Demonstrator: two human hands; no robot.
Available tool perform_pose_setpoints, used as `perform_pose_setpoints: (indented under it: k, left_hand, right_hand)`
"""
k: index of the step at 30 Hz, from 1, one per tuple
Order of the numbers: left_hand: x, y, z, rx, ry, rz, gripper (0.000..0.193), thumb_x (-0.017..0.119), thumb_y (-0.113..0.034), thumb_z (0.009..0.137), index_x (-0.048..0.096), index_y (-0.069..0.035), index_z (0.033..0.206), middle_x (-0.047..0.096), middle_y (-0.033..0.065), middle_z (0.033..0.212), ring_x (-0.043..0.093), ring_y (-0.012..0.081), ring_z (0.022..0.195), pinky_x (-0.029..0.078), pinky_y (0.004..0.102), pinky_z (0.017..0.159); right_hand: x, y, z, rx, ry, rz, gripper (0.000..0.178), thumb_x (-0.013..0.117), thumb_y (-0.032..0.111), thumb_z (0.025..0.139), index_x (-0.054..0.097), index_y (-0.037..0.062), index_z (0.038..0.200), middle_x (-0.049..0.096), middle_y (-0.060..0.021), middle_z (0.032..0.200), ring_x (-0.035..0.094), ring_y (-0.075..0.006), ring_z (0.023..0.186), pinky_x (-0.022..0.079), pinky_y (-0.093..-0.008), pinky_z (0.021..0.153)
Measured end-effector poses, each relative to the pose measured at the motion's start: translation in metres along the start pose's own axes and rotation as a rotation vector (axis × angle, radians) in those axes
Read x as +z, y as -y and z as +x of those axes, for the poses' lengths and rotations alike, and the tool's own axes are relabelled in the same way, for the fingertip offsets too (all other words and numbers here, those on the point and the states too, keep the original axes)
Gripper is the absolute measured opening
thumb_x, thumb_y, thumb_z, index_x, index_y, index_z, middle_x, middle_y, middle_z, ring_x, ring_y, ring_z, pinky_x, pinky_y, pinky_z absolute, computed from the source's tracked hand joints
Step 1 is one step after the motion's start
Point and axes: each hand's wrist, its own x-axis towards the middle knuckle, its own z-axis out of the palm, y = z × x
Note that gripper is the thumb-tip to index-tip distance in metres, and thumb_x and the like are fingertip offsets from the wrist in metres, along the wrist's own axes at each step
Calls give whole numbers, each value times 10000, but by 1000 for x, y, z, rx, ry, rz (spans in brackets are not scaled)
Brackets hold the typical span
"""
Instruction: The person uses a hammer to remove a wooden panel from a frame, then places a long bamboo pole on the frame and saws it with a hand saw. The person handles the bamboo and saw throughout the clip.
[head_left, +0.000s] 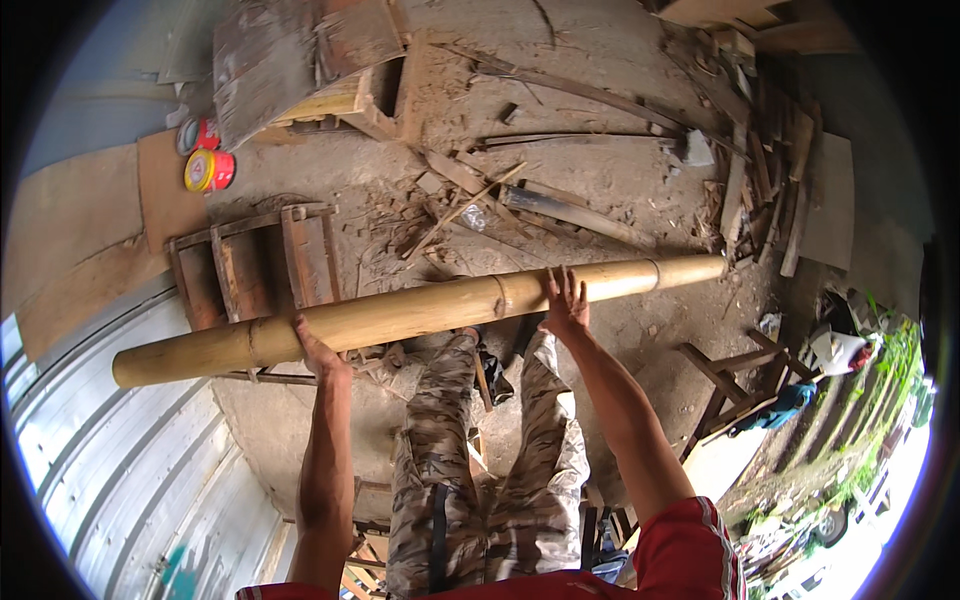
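Note:
A long, thick bamboo pole (410, 308) lies across in front of my legs, its left end lower in view and nearer than its right end. Its colour is yellow-tan, with ring-like joints along it. My left hand (320, 350) grips the near side, left of the middle; the thumb shows at the top edge and the other fingers are hidden beneath. Farther right, my right hand (567, 303) holds the pole with its fingers spread over the upper surface, just past a joint. The right end reaches toward scrap wood by the far right wall.
Wooden crate-like frames (262, 262) stand behind the pole at left. Beyond are red and yellow cans (209, 170), a wooden cabinet (270, 70) and loose boards (580, 212) on the dirt floor (600, 100). Corrugated metal sheeting (130, 450) borders the left; a wooden frame (735, 375) stands at right.

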Motion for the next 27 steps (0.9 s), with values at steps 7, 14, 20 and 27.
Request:
perform_pose_setpoints:
  k: [7, 14, 20, 27]
  left_hand:
    - [1, 2, -10, 75, -98, 18, 682, 644, -688, 781, 555, -197, 1246, 631, -15, 1069, 631, 154, 881, 456, 308, 600]
    - [5, 2, 6, 79, 39, 23, 587, 610, -672, 817, 584, -174, 1126, 631, -31, 916, 589, 99, 647, 352, 249, 433]
    - [26, 4, 0, 62, 29, -4, 502, 529, -658, 885, 576, -174, 1010, 565, -36, 725, 466, 95, 423, 248, 242, 325]
    - [-7, 33, 46, 35, 73, -126, 593, 707, -522, 843, 568, -117, 1254, 613, 29, 1150, 605, 194, 985, 497, 370, 805]
  right_hand:
    - [-13, -17, 23, -296, -172, 25, 886, 867, 261, 660, 404, 102, 1399, 425, -157, 1448, 343, -368, 1408, 306, -514, 1146]
    - [-19, -11, 44, -364, -102, 57, 584, 684, 87, 716, 483, 48, 1264, 568, -189, 1136, 545, -363, 1125, 439, -494, 957]
    - [-23, -16, 51, -304, -21, -3, 629, 733, 143, 683, 461, 67, 1245, 551, -196, 1162, 527, -380, 1163, 419, -562, 965]
    - [-21, -17, 42, -273, 93, -92, 705, 718, 187, 723, 414, 62, 1346, 540, -182, 1258, 501, -366, 1246, 379, -602, 1017]
